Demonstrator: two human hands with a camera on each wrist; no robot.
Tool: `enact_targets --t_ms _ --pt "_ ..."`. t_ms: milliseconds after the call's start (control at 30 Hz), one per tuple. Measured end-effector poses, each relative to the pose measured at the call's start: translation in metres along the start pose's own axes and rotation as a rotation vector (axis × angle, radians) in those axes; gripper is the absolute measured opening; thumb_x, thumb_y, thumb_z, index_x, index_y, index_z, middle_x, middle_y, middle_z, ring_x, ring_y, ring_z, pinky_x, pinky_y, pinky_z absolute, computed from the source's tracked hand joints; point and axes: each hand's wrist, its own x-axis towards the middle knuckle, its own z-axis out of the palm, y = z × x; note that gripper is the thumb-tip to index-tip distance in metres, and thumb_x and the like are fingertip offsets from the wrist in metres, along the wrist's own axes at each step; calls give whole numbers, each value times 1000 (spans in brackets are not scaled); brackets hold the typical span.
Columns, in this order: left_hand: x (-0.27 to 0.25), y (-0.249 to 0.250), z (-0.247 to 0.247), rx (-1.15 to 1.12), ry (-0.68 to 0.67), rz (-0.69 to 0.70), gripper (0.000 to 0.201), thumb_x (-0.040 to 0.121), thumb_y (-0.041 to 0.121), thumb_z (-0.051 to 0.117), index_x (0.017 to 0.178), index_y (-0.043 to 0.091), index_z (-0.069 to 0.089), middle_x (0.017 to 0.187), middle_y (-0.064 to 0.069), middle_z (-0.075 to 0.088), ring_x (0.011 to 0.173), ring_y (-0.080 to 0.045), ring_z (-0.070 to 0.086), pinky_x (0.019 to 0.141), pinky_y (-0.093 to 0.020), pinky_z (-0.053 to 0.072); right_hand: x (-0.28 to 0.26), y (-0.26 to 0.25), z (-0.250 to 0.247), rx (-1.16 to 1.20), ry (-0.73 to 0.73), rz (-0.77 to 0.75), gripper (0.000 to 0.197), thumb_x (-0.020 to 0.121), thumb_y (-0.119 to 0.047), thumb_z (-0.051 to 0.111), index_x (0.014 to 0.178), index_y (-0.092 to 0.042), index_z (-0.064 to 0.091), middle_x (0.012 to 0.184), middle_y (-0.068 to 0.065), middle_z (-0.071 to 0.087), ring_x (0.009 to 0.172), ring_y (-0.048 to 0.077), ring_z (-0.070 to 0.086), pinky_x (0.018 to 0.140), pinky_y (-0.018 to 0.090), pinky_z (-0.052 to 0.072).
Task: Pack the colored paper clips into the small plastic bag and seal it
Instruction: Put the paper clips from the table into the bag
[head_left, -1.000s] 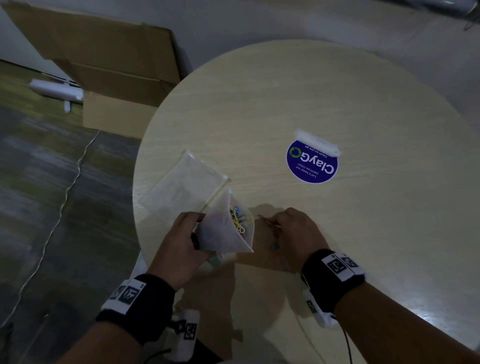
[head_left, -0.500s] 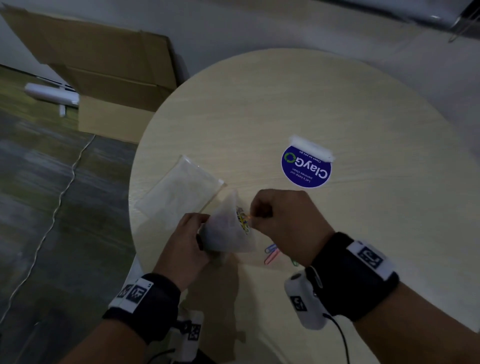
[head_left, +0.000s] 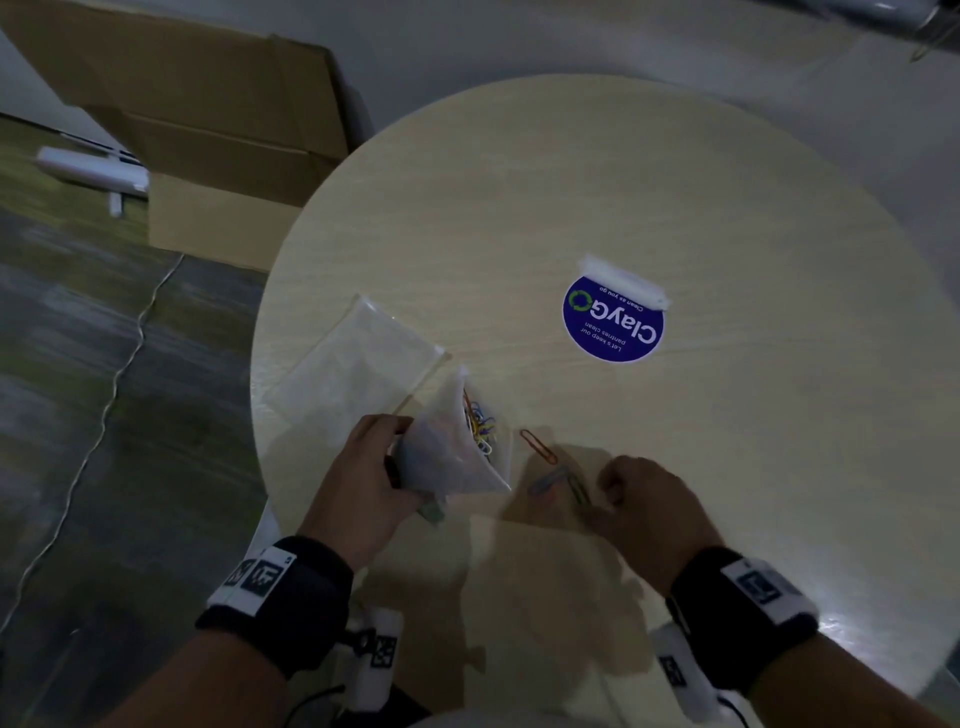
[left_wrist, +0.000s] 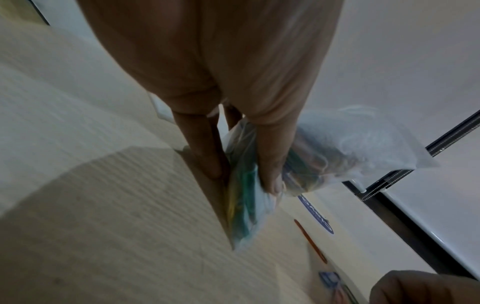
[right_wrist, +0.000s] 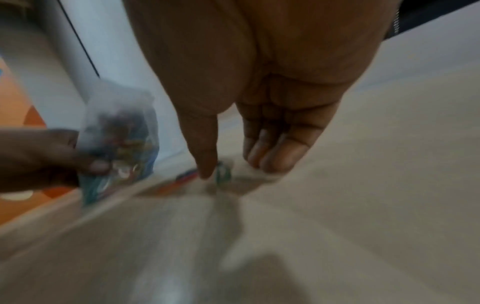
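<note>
Counter (head_left: 649, 171): pale wood-grain laminate, fine streaks seen, mostly matt, a glossy sheen noted at 4 o'clock near the rim. Small plastic bag (head_left: 452, 462): thin, translucent, crinkled film, faintly cloudy. Second bag (head_left: 358, 369) at 10 o'clock of it: flat clear plastic, slightly glossy. Loose paper clips (head_left: 538, 446): smooth coated wire, colours dulled by low light. Round sticker (head_left: 613, 325): smooth printed surface, its top edge held by white tape. Cardboard boxes (head_left: 208, 135): matt brown paperboard. Wristbands (head_left: 291, 592): black cloth.

The surface (head_left: 675, 182) was pale wood-grain; the sticker (head_left: 613, 325) blue with white lettering; a loose paper clip (head_left: 538, 446) was orange.
</note>
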Motion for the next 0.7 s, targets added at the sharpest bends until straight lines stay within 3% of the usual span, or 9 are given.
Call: enact_targets --t_ms 200,267,367,467,567,700 --pt "0 1 -1 18 2 4 64 62 10 90 110 34 55 116 14 49 84 -4 64 74 -34 57 8 3 12 39 20 3 6 83 -18 60 85 -14 62 89 6 48 88 32 57 74 32 42" --pt "0 2 0 2 6 16 65 62 9 90 105 41 54 115 13 49 80 -2 64 72 -32 56 12 -2 7 33 30 -40 1 82 -17 60 83 -16 60 89 8 56 87 32 58 71 31 40" --pt "-1 3 0 -10 7 21 65 61 8 90 104 41 54 115 12 50 82 -4 65 73 -34 57 24 -20 -4 150 106 -134 19 79 -14 61 98 -19 63 91 5 69 87 26 63 72 30 46" --pt "-2 3 -1 10 0 3 64 62 11 91 110 33 56 117 11 50 87 -16 66 76 -42 58 42 -41 -7 78 43 -154 34 76 -15 65 110 -19 61 105 8 69 99 29 62 78 30 46" --pt "-2 5 -1 3 -4 -5 63 63 10 90 112 31 55 118 11 50 88 -15 66 77 -39 58 51 -49 -4 16 -48 -139 34 70 -20 73 103 -18 64 107 8 65 102 30 60 81 32 47" --pt "-3 3 -3 0 4 -8 65 62 7 90 111 30 55 117 13 49 81 -8 66 74 -40 58 55 -51 0 3 -32 -173 18 76 -15 69 92 -10 63 106 15 54 96 35 56 81 37 47"
